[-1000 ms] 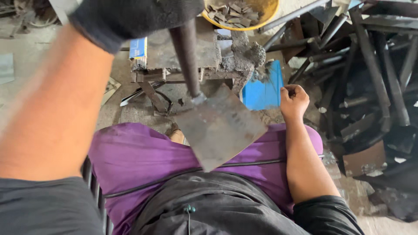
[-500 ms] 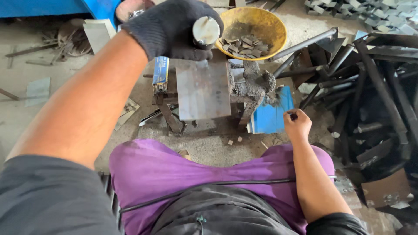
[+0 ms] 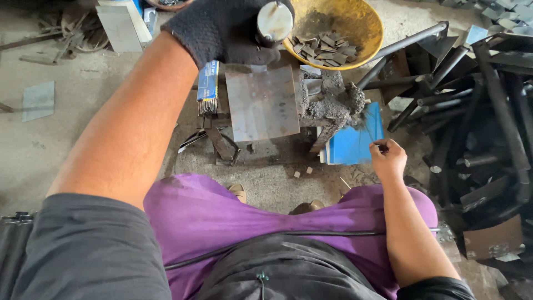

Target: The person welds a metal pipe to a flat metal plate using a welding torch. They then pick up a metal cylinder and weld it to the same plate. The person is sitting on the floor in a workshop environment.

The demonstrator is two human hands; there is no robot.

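My left hand [image 3: 227, 30], in a black knit glove, is closed around a metal pipe [image 3: 275, 21] that I see end-on. A square grey steel plate [image 3: 261, 103] at the pipe's far end lies flat on a small rusty work stand [image 3: 327, 100]. My bare right hand [image 3: 387, 160] hovers low at the right, next to a blue sheet [image 3: 352, 145]. Its fingertips are pinched together, and whether they hold anything is unclear. My purple trousers [image 3: 211, 216] fill the foreground.
A yellow bowl [image 3: 373, 30] of small metal offcuts sits behind the stand. A blue packet of welding rods [image 3: 208, 83] lies at the stand's left edge. Black metal tubes [image 3: 483, 111] are piled on the right. Loose grey plates [image 3: 38, 100] lie on the concrete floor at left.
The pipe and plate went from tilted over my lap to standing on the work stand, plate flat. My right hand stayed by the blue sheet.
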